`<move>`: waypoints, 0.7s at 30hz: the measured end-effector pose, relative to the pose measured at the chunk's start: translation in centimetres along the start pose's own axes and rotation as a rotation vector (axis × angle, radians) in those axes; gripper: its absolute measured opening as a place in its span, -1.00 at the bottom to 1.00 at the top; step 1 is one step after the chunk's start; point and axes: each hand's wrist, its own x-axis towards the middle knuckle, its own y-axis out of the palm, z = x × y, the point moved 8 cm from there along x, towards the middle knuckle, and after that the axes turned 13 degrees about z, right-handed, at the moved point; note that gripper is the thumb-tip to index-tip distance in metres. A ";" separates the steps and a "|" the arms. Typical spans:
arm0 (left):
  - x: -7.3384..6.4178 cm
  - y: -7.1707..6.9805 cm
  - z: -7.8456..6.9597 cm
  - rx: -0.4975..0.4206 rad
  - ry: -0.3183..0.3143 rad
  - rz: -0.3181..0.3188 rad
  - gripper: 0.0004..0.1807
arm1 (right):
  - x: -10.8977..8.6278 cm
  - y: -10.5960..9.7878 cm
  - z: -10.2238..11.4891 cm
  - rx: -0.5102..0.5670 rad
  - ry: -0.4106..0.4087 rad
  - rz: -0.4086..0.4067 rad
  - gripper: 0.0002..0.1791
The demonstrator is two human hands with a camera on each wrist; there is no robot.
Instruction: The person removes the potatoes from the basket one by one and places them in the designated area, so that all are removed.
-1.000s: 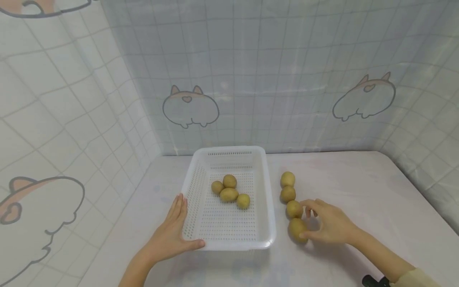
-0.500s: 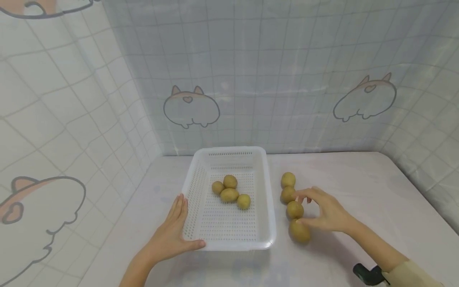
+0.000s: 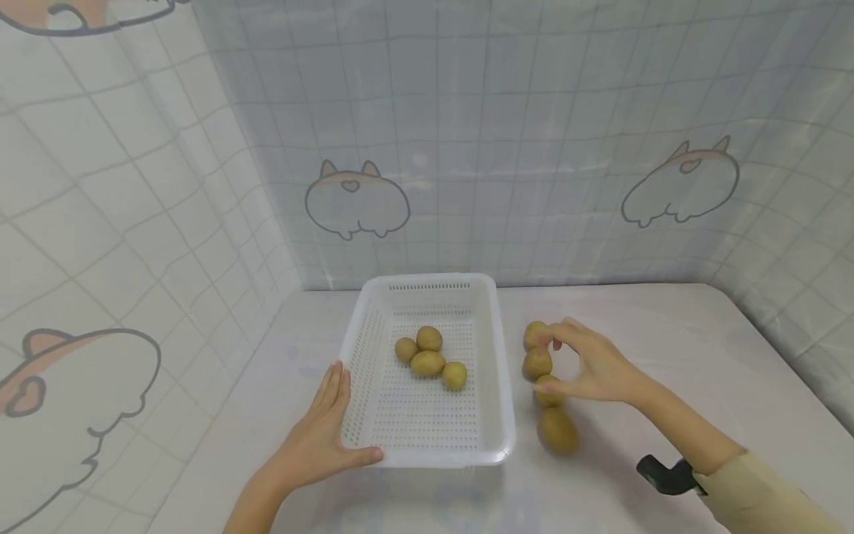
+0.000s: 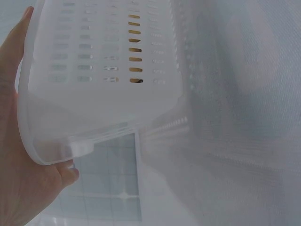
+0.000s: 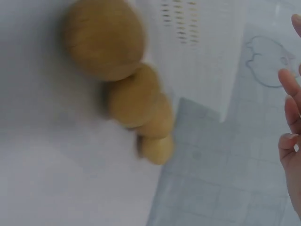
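A white perforated plastic basket (image 3: 505, 386) holds several potatoes (image 3: 427, 363) near its middle. My left hand (image 3: 310, 441) rests on its near left corner, fingers straight along the left side and thumb on the front rim. The left wrist view shows the slotted wall of the basket (image 4: 99, 89) close up. To the right of the basket, several potatoes (image 3: 558, 432) lie in a row on the table. Over the far part of this row hovers my right hand (image 3: 590, 363), fingers and thumb spread apart and nothing held. The right wrist view shows the row of potatoes (image 5: 104, 40) blurred.
The table (image 3: 667, 348) has a pale cloth cover. A white checked curtain (image 3: 520, 148) with animal drawings hangs behind and on both sides. A dark device (image 3: 667, 475) is fixed at my right wrist.
My right hand has moved away from me along the row, from the nearest potatoes toward the farthest one. My left hand, the basket and the potatoes stay in place.
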 end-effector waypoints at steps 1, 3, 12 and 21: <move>0.0 0.0 0.0 0.000 0.001 -0.001 0.46 | 0.3 -0.1 0.2 0.004 -0.011 0.007 -0.35; 0.0 0.0 0.0 -0.001 0.003 -0.001 0.46 | 0.9 -0.3 0.6 0.020 -0.035 0.018 -0.35; -0.1 0.1 0.1 -0.013 -0.003 0.004 0.47 | 3.1 -0.7 1.7 0.108 -0.039 0.067 -0.35; -0.1 0.0 -0.1 -0.010 0.001 0.000 0.46 | 5.5 -0.4 2.6 0.193 -0.021 0.136 -0.41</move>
